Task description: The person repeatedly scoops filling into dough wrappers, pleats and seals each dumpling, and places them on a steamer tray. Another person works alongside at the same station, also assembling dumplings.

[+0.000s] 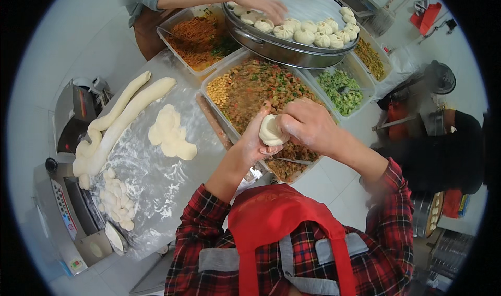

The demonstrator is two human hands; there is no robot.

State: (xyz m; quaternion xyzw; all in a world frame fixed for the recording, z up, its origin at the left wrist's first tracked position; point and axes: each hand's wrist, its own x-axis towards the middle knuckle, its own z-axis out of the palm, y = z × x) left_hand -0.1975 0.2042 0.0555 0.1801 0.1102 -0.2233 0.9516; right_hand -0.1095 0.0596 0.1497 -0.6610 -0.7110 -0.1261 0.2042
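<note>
A round dough bun (271, 131) rests in my left hand (252, 137), whose fingers cup it from below and from the left. My right hand (307, 123) closes on the bun's right side, with its fingertips pinching the dough. Both hands are above a large plastic tub of chopped filling (266, 84) with red and green bits and a pile of yellow beans in one corner. A spoon handle (295, 161) lies in the filling near the tub's front edge. A wooden rolling pin (213, 120) lies along the tub's left side.
On the floured metal table (156, 194) lie dough ropes (129, 116), flat wrappers (172, 133) and small dough pieces (117, 202). Ahead, a co-worker's hand (262, 4) reaches over a round steamer (289, 53) of pleated buns. Tubs of shredded filling (199, 37) and chopped greens (338, 90) flank it.
</note>
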